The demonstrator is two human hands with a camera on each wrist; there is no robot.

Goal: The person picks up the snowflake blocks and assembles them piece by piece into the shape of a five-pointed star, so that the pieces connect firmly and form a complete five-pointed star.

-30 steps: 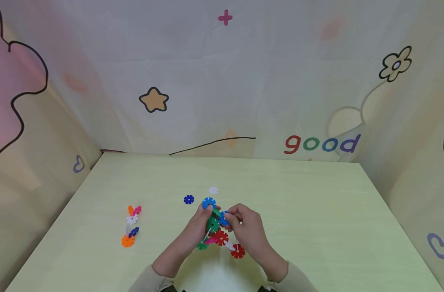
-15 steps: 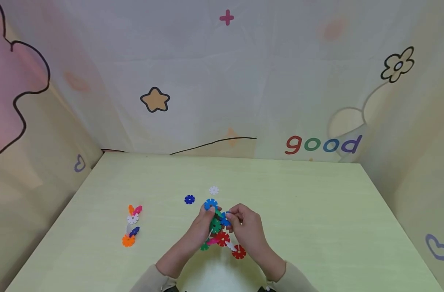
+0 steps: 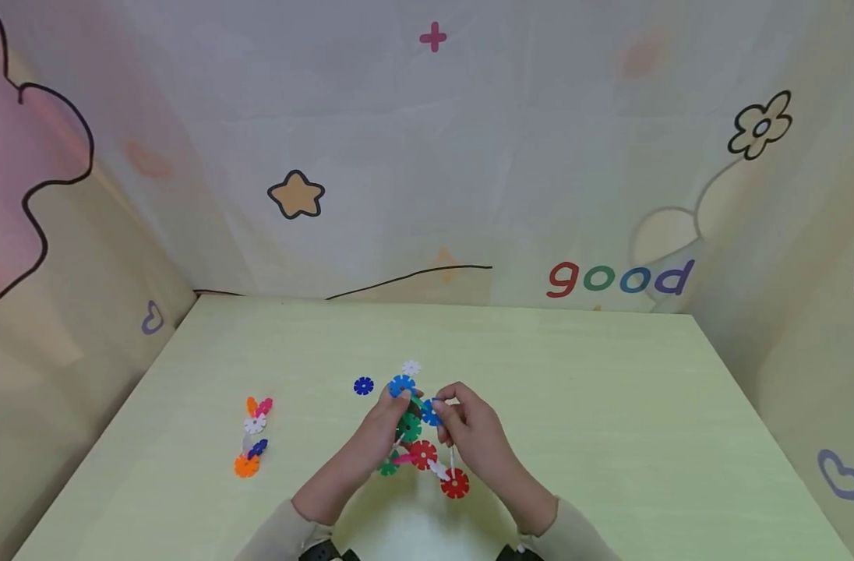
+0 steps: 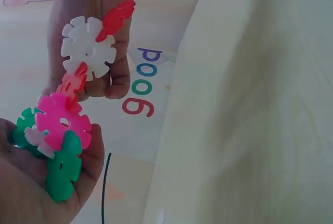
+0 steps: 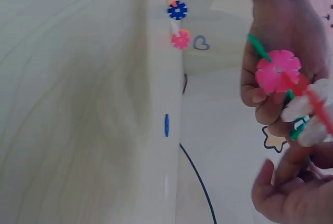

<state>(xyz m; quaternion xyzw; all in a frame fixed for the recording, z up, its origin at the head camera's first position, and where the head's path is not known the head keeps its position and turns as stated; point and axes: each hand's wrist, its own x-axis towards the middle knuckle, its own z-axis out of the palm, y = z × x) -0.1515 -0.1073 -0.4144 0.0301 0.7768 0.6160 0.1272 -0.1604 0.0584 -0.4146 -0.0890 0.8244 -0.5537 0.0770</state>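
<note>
My left hand [image 3: 374, 436] grips a chain of interlocking snowflake discs above the table, its thumb on a light blue disc [image 3: 402, 386] at the top. My right hand [image 3: 479, 432] pinches another blue disc [image 3: 431, 412] at the chain's right side, between thumb and fingers. Below the hands hang a green disc [image 3: 410, 427], a red disc [image 3: 423, 454] and a lower red disc [image 3: 455, 484]. In the left wrist view, a pink disc [image 4: 60, 122] and a white disc [image 4: 88, 49] show in the chain. Fingers hide where the blue disc meets it.
A loose dark blue disc [image 3: 363, 386] and a loose white disc [image 3: 411, 367] lie just beyond the hands. On the left rests a second joined chain, with an orange disc [image 3: 246, 466] at its near end. A printed cloth stands behind the table [image 3: 609, 421].
Both hands keep their hold, and the chain has risen slightly. More of the white piece above the lowest red disc shows beside the right hand.
</note>
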